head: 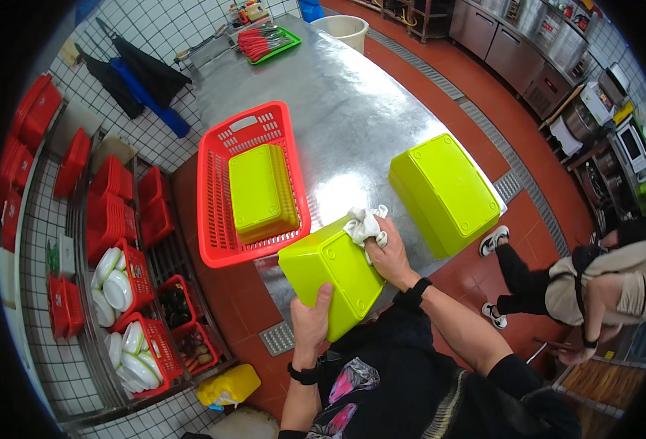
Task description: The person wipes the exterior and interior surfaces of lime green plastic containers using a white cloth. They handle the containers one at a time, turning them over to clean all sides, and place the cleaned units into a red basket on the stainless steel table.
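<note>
My left hand point(311, 322) grips a lime-green plastic bin point(328, 274) by its near left side, thumb on the outside. The bin is tilted, its base facing up towards me, at the near end of the steel table. My right hand point(390, 252) holds a crumpled white cloth point(366, 224) against the bin's far edge. To the left is a red perforated plastic basket point(213, 181) with lime-green bins point(257, 189) lying upside down inside it, apparently nested. Another upside-down lime-green bin or stack point(446, 192) stands at the table's right edge.
On the far end of the steel table point(334, 110) lies a green tray point(293, 37) of red-handled utensils. Left are shelves with red baskets point(136, 274) of white dishes point(119, 290). A yellow jerrycan point(229, 384) sits on the floor. At right a person point(592, 285) stands near a counter.
</note>
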`<action>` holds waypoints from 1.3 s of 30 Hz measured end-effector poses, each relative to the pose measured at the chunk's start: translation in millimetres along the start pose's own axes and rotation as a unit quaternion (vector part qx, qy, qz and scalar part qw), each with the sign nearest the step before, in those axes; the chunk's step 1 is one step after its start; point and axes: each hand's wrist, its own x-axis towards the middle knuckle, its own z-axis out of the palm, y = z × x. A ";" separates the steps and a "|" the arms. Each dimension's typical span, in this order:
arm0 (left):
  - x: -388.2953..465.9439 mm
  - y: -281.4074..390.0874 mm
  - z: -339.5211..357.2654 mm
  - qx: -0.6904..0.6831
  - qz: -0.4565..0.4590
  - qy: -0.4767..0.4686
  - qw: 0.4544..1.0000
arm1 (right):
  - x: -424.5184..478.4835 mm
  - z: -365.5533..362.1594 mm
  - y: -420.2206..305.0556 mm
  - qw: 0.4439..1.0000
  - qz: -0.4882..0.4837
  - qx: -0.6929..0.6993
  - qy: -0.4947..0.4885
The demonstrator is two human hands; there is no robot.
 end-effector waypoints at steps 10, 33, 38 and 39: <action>-1.4 -1.5 2.0 0.003 -0.003 0.005 1.000 | 1.5 -1.1 23.1 1.000 0.008 -0.025 0.002; -14.0 6.5 10.5 0.065 0.020 -0.021 0.997 | 5.6 -8.7 56.2 0.994 0.101 -0.014 0.049; -17.3 10.7 16.2 0.049 0.038 -0.006 0.998 | 10.0 -20.3 68.5 0.985 0.173 -0.013 0.002; -17.8 10.4 16.7 0.040 0.036 -0.006 0.999 | 8.7 -22.6 67.4 0.983 0.182 -0.013 -0.001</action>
